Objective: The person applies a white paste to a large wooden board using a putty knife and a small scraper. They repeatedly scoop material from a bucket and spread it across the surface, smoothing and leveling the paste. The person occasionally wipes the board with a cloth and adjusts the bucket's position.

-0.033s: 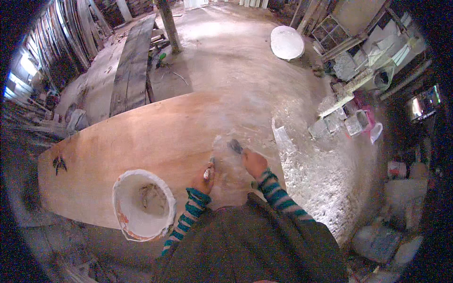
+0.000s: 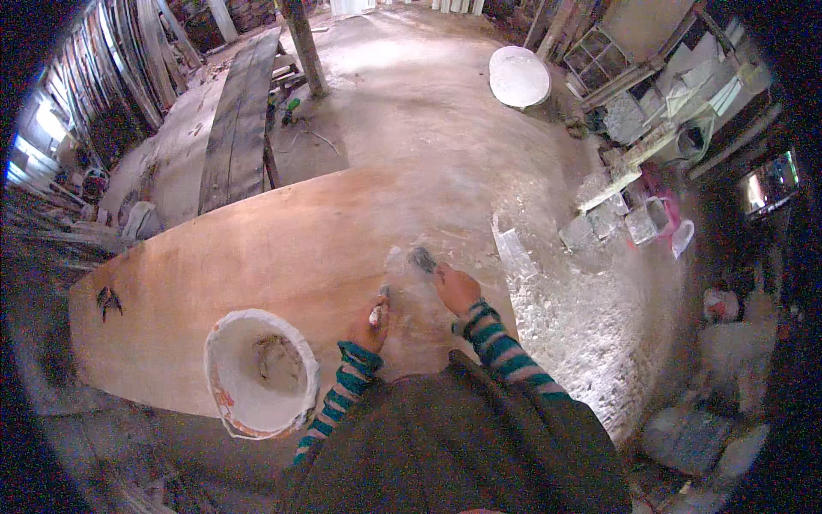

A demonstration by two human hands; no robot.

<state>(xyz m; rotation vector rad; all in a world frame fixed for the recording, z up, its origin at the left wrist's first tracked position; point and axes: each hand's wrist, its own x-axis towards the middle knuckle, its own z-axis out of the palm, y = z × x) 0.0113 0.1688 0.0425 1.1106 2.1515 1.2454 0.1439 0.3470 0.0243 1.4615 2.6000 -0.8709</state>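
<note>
While my striped sleeves reach out over the wooden surface (image 2: 282,231), my left hand (image 2: 367,330) is curled around a small pale-ended tool (image 2: 375,315), whose kind I cannot make out. My right hand (image 2: 460,291), a little farther forward, is closed on the hidden handle of a dark flat-bladed scraper (image 2: 421,259). The scraper lies ahead and to the left of that fist, its long axis slanting forward-left, so its blade sits in front of the gap between my hands, nearer the right one; whether it touches the wood I cannot tell. Just beyond my left hand's tool is a whitish smear (image 2: 394,256). The white bucket (image 2: 241,377) stands to my left, nearer my left hand, with greyish residue inside. Farther left rests a black V-shaped object (image 2: 109,302). Past the surface, a dark plank (image 2: 238,120) runs away beside a post (image 2: 304,47), and a white disc (image 2: 520,77) lies on the floor.
</note>
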